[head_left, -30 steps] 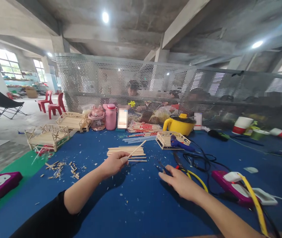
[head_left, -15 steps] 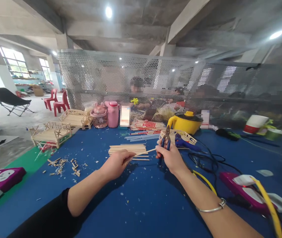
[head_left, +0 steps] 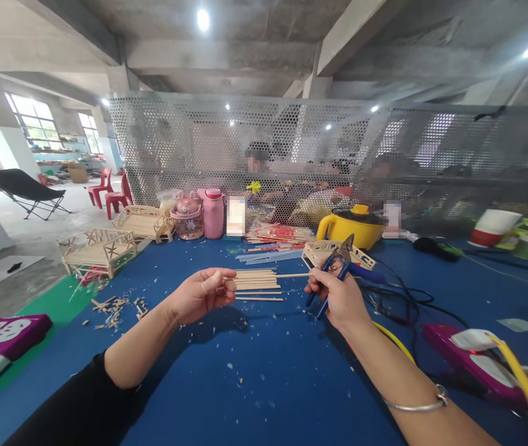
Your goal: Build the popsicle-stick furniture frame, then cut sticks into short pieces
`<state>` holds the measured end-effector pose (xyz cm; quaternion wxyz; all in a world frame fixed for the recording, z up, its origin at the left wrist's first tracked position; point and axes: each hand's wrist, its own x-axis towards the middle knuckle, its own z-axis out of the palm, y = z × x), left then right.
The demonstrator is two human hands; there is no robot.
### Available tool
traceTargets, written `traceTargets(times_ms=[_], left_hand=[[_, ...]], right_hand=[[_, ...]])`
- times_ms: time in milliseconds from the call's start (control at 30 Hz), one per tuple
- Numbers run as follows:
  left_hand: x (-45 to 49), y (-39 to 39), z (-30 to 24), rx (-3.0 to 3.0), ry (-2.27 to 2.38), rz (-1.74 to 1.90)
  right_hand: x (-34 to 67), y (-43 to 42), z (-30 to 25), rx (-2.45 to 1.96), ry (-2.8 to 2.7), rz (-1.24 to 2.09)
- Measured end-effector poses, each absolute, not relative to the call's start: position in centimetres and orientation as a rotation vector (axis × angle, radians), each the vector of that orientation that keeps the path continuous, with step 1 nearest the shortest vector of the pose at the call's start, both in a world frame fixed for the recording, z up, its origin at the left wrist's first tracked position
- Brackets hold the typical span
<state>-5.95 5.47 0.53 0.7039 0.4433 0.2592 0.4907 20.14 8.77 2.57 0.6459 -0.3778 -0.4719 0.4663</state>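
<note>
My left hand is closed on one end of a thin wooden stick held level above the blue table. My right hand grips blue-handled cutting pliers, jaws pointing up and away, and its fingertips touch the stick's other end. Just beyond the hands lies a pile of wooden sticks. A small stick frame and a blue glue gun sit behind my right hand.
Stick-built models stand at the far left, wood scraps near them. Pink bottles, a yellow pot, black cables and a purple power strip lie around. People sit behind a perforated metal screen.
My right hand picked up the pliers from the table and raised them to the stick. My left hand lifted the stick and turned it level between both hands.
</note>
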Motion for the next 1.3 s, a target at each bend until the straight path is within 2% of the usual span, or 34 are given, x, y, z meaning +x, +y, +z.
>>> traceTargets(times_ms=[267, 567, 800, 933, 1067, 1200, 1300], left_hand=[[-6.0, 5.8, 1.1, 1.034, 0.737, 1.034], [-6.1, 5.7, 1.2, 0.755, 0.44, 1.083], [-5.8, 5.5, 0.7, 0.826, 0.424, 1.129], [-6.0, 5.7, 0.7, 0.909, 0.508, 1.13], [-5.6, 5.9, 0.8, 1.202, 0.896, 1.2], [-4.2, 5.2, 1.0, 1.916, 1.307, 1.383], [-3.1, 4.4, 0.8, 2.167, 1.371, 1.202]], right_hand=[[20.1, 8.9, 2.3, -0.905, -1.154, 0.877], [20.1, 9.1, 1.9, -0.914, -1.021, 1.037], [19.3, 8.6, 1.9, -0.915, -0.996, 1.162], [19.5, 8.7, 2.0, -0.904, -1.019, 1.11], [20.2, 9.1, 1.8, -0.915, -1.097, 0.927], [19.8, 8.9, 1.2, -0.961, -1.246, 0.835], [18.7, 8.2, 0.9, -0.977, -1.286, 0.907]])
